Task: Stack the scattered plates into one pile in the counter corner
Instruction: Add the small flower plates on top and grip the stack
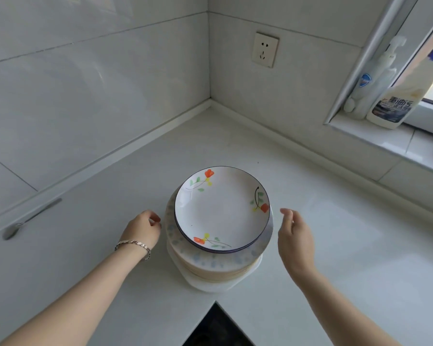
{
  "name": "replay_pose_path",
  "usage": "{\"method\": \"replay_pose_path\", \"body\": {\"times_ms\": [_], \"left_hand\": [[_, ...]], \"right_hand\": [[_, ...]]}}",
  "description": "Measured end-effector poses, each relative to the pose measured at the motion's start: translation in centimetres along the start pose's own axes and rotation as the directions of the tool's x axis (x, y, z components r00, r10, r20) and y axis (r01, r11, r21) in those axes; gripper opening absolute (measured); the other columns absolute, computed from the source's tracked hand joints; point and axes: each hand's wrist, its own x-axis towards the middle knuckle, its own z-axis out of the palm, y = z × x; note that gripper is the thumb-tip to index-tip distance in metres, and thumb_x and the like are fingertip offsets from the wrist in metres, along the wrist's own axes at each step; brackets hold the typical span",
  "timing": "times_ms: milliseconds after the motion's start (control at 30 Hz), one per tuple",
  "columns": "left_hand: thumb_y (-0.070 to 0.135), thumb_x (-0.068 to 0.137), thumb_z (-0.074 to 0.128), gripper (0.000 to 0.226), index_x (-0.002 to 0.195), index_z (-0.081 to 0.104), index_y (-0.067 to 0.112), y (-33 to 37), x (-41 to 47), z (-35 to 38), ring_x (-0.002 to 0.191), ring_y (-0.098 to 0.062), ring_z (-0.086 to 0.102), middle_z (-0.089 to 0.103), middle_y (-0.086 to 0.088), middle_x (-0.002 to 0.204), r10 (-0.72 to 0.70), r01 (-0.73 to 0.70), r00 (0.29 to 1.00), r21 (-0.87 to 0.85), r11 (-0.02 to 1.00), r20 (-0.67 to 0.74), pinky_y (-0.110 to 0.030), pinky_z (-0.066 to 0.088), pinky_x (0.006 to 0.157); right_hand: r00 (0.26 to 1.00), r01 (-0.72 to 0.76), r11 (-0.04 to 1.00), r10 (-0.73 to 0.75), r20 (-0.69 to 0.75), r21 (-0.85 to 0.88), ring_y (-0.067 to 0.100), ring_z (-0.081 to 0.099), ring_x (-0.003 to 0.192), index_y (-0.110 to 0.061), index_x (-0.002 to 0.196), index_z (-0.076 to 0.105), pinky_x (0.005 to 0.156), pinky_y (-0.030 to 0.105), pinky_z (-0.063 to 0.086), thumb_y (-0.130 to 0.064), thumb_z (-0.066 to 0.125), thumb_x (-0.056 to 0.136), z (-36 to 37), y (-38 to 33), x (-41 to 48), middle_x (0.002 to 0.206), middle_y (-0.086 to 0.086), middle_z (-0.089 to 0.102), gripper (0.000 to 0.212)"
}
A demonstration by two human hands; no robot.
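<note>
The plate pile (210,264) sits on the desk (348,245), at its near middle and short of the far corner (210,107). The left hand (143,228) and right hand (295,236) flank it, fingers loose, holding nothing. It is likely heavy, slick and breakable: grip under the bottom rim, on 2 sides.

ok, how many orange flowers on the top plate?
3 on the top plate: far-left flower, right flower, near flower, all by the rim. The plate's whole face shows, so none is hidden.

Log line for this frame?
pile: stacked, floral plate on top | left hand: empty, beside pile | right hand: empty, beside pile
</note>
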Motion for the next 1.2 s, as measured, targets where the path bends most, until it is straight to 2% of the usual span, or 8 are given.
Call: {"method": "replay_pose_path", "body": {"times_ms": [100,200,333,500,633,867,1100,1200], "left_hand": [[0.009,0.085,0.048,0.016,0.092,0.062,0.011,-1.3,0.2,2.1,0.091,-0.034,0.067,0.069,-0.018,0.098,-0.13,0.132,0.991,-0.043,0.99,0.044,-0.037,0.052,0.084],[0.007,0.089,0.046,0.017,0.091,0.063,0.002,-2.7,0.2,4.6,0.092,-0.035,0.065,0.066,-0.025,0.101,-0.281,0.296,0.942,-0.062,0.953,0.184,-0.043,0.051,0.089],[0.004,0.095,0.043,0.024,0.111,0.059,-0.001,-3.1,-1.2,7.0,0.068,-0.023,0.06,0.065,-0.014,0.084,-0.426,0.55,0.814,-0.285,0.785,0.396,-0.032,0.048,0.058],[-0.003,0.09,0.053,0.035,0.124,0.052,0.001,-4.3,-2.0,8.2,0.06,-0.017,0.062,0.065,-0.012,0.08,-0.436,0.612,0.785,-0.45,0.65,0.439,-0.036,0.05,0.071],[-0.007,0.088,0.053,0.025,0.109,0.055,0.005,-4.8,-2.3,8.9,0.032,-0.008,0.061,0.061,-0.012,0.069,-0.442,0.594,0.804,-0.55,0.587,0.398,-0.029,0.052,0.047],[-0.017,0.085,0.047,0.03,0.072,0.052,0.009,-4.7,-1.5,9.8,0.03,-0.017,0.06,0.062,-0.012,0.045,-0.499,0.587,0.79,-0.674,0.449,0.356,-0.026,0.051,0.032],[-0.019,0.082,0.049,0.024,0.097,0.056,-0.002,-2.5,1.4,9.4,0.042,-0.02,0.062,0.059,-0.019,0.066,-0.45,0.552,0.819,-0.705,0.446,0.356,-0.031,0.056,0.042],[-0.02,0.083,0.047,0.032,0.111,0.054,-0.005,-1.0,3.9,9.2,0.057,-0.026,0.059,0.059,-0.02,0.067,-0.443,0.56,0.816,-0.701,0.442,0.373,-0.042,0.054,0.066]], "right_hand": [[0.944,-0.227,0.966,0.25,0.215,-0.127,0.024,0.057,0.067,-0.006,0.111,0.06,0.061,0.03,0.044,-0.018,0.037,0.094,0.3,4.6,0.5,0.077,0.005,0.06,0.03],[0.764,-0.447,0.884,0.457,0.455,-0.138,0.02,0.053,0.058,0.002,0.099,0.056,0.056,0.028,0.045,-0.009,0.037,0.095,1.9,7.1,0.6,0.069,0.008,0.053,0.022],[0.656,-0.525,0.845,0.477,0.584,-0.101,0.016,0.059,0.06,0.003,0.109,0.06,0.053,0.02,0.052,-0.009,0.041,0.096,3.8,7.7,1.4,0.071,0.009,0.059,0.026],[0.674,-0.604,0.796,0.493,0.55,0.028,0.018,0.061,0.053,0.011,0.105,0.059,0.041,0.017,0.054,0.005,0.052,0.089,5.3,8.3,1.0,0.076,0.014,0.06,0.019],[0.698,-0.613,0.785,0.486,0.525,0.088,0.01,0.062,0.036,0.007,0.093,0.061,0.04,0.02,0.054,0.01,0.052,0.087,5.8,8.6,0.8,0.07,0.014,0.063,0.012],[0.711,-0.616,0.783,0.506,0.489,0.086,0.014,0.063,0.036,-0.003,0.065,0.06,0.036,0.02,0.051,0.01,0.048,0.086,6.2,8.7,1.2,0.04,0.002,0.064,0.027],[0.734,-0.61,0.784,0.503,0.457,0.117,0.016,0.062,0.033,-0.002,0.064,0.059,0.034,0.02,0.049,0.015,0.045,0.083,7.5,6.8,4.4,0.044,0.007,0.064,0.029],[0.746,-0.598,0.79,0.49,0.45,0.132,0.017,0.063,0.035,-0.001,0.065,0.06,0.036,0.022,0.052,0.014,0.047,0.082,8.6,6.0,6.8,0.057,0.012,0.065,0.027]]}}
